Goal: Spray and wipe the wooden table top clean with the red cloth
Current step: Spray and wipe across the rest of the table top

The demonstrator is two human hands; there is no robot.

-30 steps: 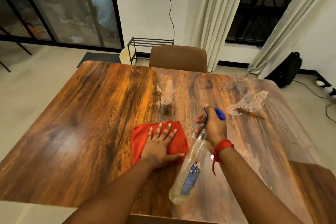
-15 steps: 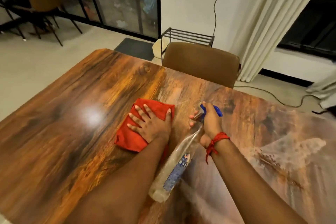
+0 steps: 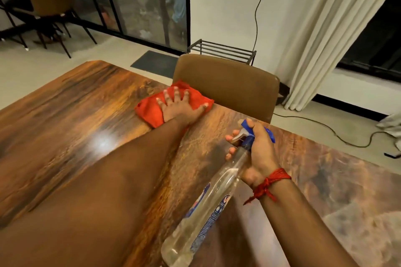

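Note:
The red cloth [image 3: 149, 107] lies bunched on the wooden table top [image 3: 65, 115], close to its far edge. My left hand [image 3: 182, 107] presses flat on the cloth with fingers spread, arm stretched far forward. My right hand [image 3: 258, 154], with a red thread around the wrist, grips the neck of a clear spray bottle [image 3: 206, 208] with a blue trigger head. The bottle hangs tilted above the table, base toward me, nozzle pointing left. Pale wet smears cover the table's right part.
A brown chair [image 3: 227, 86] stands pushed against the far table edge, right behind the cloth. Beyond it are a black metal rack [image 3: 223, 51], a dark mat, white curtains [image 3: 325, 34] and a cable on the floor. More chairs stand at the far left by glass doors.
My left hand has slid the red cloth away from me, from mid-table to the far edge by the chair. The right hand keeps holding the bottle. The view has moved forward and left.

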